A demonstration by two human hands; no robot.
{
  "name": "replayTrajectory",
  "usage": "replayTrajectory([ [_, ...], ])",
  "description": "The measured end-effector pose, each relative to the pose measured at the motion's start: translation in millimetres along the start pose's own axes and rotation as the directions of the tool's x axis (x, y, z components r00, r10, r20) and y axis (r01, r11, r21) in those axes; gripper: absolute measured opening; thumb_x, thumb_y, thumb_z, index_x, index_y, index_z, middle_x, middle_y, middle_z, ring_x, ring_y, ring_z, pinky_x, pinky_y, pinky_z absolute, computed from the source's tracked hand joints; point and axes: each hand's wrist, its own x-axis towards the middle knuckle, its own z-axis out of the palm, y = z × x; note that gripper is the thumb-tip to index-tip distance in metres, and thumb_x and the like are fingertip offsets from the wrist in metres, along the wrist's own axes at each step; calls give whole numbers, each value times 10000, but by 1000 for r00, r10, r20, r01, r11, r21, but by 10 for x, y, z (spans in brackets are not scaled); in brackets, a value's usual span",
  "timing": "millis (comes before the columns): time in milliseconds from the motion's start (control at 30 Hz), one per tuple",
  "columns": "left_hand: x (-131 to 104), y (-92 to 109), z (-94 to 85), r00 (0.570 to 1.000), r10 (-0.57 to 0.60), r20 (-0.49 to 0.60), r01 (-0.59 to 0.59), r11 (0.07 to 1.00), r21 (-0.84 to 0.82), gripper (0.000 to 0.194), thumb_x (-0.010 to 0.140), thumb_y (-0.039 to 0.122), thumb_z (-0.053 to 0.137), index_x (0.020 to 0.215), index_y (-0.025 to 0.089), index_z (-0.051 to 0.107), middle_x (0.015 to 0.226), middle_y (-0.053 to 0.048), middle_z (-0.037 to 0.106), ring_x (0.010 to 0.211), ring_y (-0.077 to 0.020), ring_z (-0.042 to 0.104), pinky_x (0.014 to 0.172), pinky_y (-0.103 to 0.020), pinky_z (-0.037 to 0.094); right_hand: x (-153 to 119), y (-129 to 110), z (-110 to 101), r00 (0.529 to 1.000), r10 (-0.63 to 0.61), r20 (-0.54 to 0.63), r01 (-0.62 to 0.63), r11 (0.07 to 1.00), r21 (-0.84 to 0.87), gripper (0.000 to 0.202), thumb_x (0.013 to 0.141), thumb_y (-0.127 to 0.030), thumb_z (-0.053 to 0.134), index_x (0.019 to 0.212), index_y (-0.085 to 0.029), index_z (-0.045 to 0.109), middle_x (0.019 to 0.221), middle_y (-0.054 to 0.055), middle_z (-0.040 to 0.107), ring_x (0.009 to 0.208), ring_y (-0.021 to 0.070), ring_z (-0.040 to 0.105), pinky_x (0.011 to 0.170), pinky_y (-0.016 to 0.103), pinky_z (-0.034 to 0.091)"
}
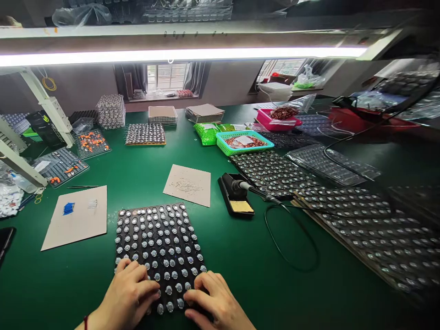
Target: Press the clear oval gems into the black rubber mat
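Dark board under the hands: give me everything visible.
The dark board is flat, roughly rectangular, and set with rows of small round, silvery, metallic-looking parts. It lies on the green table. The left hand covers its near left area; the right hand has fingertips at its near right side. Exact finger contact is hard to tell.

Lit by a tube light (192, 55) beneath an overhead shelf (103, 40). Backed by a grey wall (230, 80) with two windows (168, 77) and dark curtains (196, 75). Furnished with a green desk (137, 169).
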Motion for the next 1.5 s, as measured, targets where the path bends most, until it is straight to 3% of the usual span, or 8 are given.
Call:
replayTrajectory([
  [133,-42,4,12,1000,-11,9,11,1000,13,180,795,158,787,874,286,687,718,70,588,667,-147,504,723,-312,279,4,-20,110,999,-41,-36,40,999,-11,56,967,-260,647,938,-214,661,877,39,593,795,196,538,737,328,420],
  [267,-46,25,28,1000,2,16,-2,1000,17,135,819,186,762,871,291,695,709,64,580,665,-149,494,711,-314,273,8,-43,168,997,-59,-48,58,998,-11,122,996,-192,550,936,-205,656,860,44,589,778,192,538,719,327,418],
  [367,-31,26,25,1000,18,7,-18,1000,14,107,877,189,693,858,295,699,694,55,567,655,-152,474,716,-320,269,-2,-41,104,998,-48,-29,48,999,-14,96,935,-145,627,989,-218,659,875,38,596,787,197,549,724,329,440],
  [500,-29,4,22,999,29,-17,-29,1000,-10,154,902,160,642,882,300,701,693,53,560,651,-149,469,729,-324,272,-47,15,-88,1000,-9,4,9,999,-44,428,765,-79,817,1118,-229,627,926,41,595,803,215,557,706,337,476],
  [567,-55,-1,43,999,21,-32,-22,999,-28,153,889,148,648,893,293,697,701,53,563,659,-147,475,737,-328,275,-88,51,-172,1000,25,10,-25,997,-67,484,722,-19,829,1106,-220,614,944,51,583,812,223,556,699,344,485],
  [867,-238,75,235,997,2,-77,-8,997,-73,64,862,224,672,868,285,688,705,36,565,674,-156,460,770,-361,285,-182,113,-128,995,99,12,-98,993,-66,205,875,-49,642,966,-233,636,922,36,585,823,209,557,711,339,466],
  [1100,-320,135,344,987,3,-163,-8,999,-33,158,939,194,557,878,255,689,662,21,550,662,-165,435,808,-373,283,-222,141,-182,995,101,-6,-102,991,-91,241,851,-57,686,1003,-230,616,913,40,574,806,216,550,691,346,483],
  [1500,-508,123,129,974,-144,-173,137,989,-53,111,936,255,603,981,263,704,731,27,627,702,-166,490,852,-368,299,-262,196,-287,998,59,-18,-61,988,-142,88,944,-145,612,972,-227,593,874,43,566,756,213,564,642,342,521],
])
